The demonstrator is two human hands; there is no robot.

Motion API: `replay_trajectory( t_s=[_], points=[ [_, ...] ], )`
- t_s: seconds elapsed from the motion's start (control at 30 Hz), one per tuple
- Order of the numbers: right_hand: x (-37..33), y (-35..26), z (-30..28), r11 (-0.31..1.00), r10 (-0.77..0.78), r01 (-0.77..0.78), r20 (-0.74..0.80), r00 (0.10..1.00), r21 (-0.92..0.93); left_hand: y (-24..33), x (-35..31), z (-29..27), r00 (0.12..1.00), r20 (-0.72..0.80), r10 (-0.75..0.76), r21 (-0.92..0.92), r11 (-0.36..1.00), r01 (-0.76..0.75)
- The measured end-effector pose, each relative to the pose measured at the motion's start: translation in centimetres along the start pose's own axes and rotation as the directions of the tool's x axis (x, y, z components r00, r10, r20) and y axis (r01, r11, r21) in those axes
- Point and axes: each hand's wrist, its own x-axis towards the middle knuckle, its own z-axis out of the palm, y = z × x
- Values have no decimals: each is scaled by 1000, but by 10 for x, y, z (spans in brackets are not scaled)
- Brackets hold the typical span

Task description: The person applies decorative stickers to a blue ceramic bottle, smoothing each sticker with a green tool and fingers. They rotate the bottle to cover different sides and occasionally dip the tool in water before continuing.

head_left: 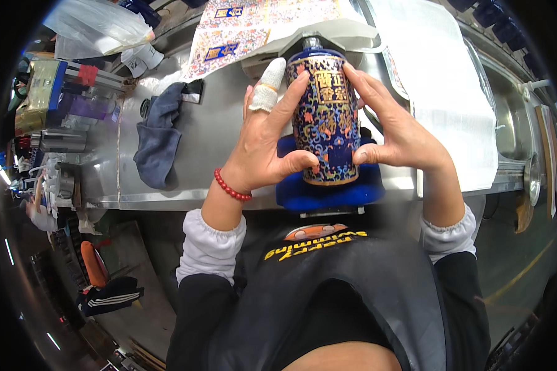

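Observation:
A dark blue bottle (328, 133) wrapped in a colourful floral label with gold characters lies between my hands, its neck pointing away from me. It rests over a bright blue cloth-like pad (368, 179) at the table's near edge. My left hand (257, 139) presses along the bottle's left side, fingertips near the shoulder and thumb near the base. One finger wears white finger cots, and a red bead bracelet circles the wrist. On the opposite side, my right hand (399, 130) grips in the same way. Some of its fingers are hidden behind the bottle.
Beyond the bottle lie printed floral label sheets (229, 46). A white paper stack (442, 93) covers the table's right side, with a steel sink (513, 123) past it. To the left are a grey-blue cloth (158, 139), a clear plastic bag (99, 28) and a steel box (59, 141).

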Motion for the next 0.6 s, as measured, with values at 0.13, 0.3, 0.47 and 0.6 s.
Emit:
replay_trajectory(
  t_s=[0.13,0.3,0.47,0.6],
  points=[
    [-3,3,2,999,27,-27,2,1000,-18,-1,2,3,999,-19,29,28,999,-29],
    [-4,6,2,999,27,-27,19,999,-37,-6,3,3,999,-11,43,15,999,-43],
    [-3,5,0,999,29,-27,48,998,-26,-5,2,0,999,25,41,56,998,-43],
    [-5,-16,-21,955,-8,4,-11,1000,-295,2,3,-4,999,53,7,88,996,-11]
  ],
)
